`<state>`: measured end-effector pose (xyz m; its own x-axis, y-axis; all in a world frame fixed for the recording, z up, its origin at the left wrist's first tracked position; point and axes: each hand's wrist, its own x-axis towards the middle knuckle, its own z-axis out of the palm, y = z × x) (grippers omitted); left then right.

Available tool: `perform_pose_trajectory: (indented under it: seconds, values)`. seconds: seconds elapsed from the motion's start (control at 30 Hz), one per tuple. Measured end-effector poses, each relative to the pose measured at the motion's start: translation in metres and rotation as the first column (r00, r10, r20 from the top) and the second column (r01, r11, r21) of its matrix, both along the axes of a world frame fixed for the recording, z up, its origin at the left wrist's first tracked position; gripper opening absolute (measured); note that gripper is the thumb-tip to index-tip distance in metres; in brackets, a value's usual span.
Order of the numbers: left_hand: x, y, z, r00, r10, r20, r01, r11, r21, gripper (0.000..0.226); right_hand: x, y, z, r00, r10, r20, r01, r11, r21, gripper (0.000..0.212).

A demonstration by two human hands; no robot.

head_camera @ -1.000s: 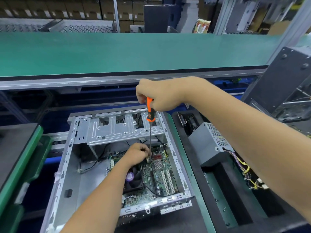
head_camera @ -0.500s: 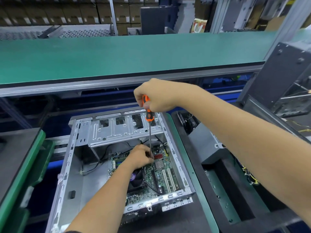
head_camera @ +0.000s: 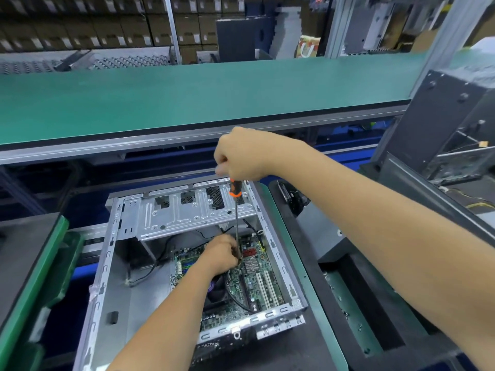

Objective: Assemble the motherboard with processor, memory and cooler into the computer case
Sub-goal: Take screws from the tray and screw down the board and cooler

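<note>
An open silver computer case [head_camera: 107, 263] lies on its side in front of me. A green motherboard [head_camera: 257, 279] sits in its right half, with a black cooler fan [head_camera: 214, 290] partly hidden under my left forearm. My right hand [head_camera: 241, 156] grips the orange-and-black handle of a long screwdriver [head_camera: 236, 210] held upright over the board. My left hand [head_camera: 221, 253] is down inside the case, its fingers curled round the shaft near the tip. The tip itself is hidden by my fingers.
A green conveyor belt [head_camera: 214, 97] runs across behind the case. A grey power supply [head_camera: 337, 236] lies to the right, mostly behind my right arm, on a black foam tray [head_camera: 375, 317]. A green bin [head_camera: 40, 277] stands at left. A dark case panel [head_camera: 442, 124] leans at the right.
The view has shifted slightly; both hands stay on the screwdriver over the same spot of the board. My right hand has turned a little on the handle.
</note>
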<state>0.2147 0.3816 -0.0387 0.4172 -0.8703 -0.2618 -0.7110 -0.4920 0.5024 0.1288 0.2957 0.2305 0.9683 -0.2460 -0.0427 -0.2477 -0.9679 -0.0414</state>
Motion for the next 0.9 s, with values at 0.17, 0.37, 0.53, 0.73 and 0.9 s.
perform_pose_trajectory:
  seconds: [0.17, 0.37, 0.53, 0.73, 0.9]
  values:
    - [0.003, -0.002, -0.004, 1.000, -0.027, 0.014, 0.027, 0.999, 0.038, 0.010, 0.001, 0.003, 0.002, 0.991, -0.057, -0.118, 0.048, 0.995, -0.083, 0.025]
    - [0.005, -0.004, -0.007, 0.998, -0.051, 0.036, 0.049, 0.997, 0.056, 0.014, 0.000, 0.001, 0.003, 0.999, 0.001, -0.038, 0.002, 0.997, 0.074, 0.014]
    - [0.004, -0.004, -0.006, 0.996, -0.069, 0.060, 0.065, 0.996, 0.069, 0.030, -0.001, -0.001, -0.002, 0.994, -0.080, -0.070, 0.078, 0.996, -0.036, 0.019]
    - [0.004, -0.003, -0.005, 0.985, -0.130, 0.112, 0.120, 0.988, 0.092, 0.035, -0.006, -0.005, -0.002, 0.999, -0.029, -0.022, 0.031, 0.996, 0.082, 0.009]
    - [0.003, -0.001, -0.003, 0.979, -0.152, 0.136, 0.142, 0.986, 0.082, 0.037, -0.006, -0.004, -0.005, 0.992, -0.113, -0.059, 0.112, 0.993, -0.026, 0.022]
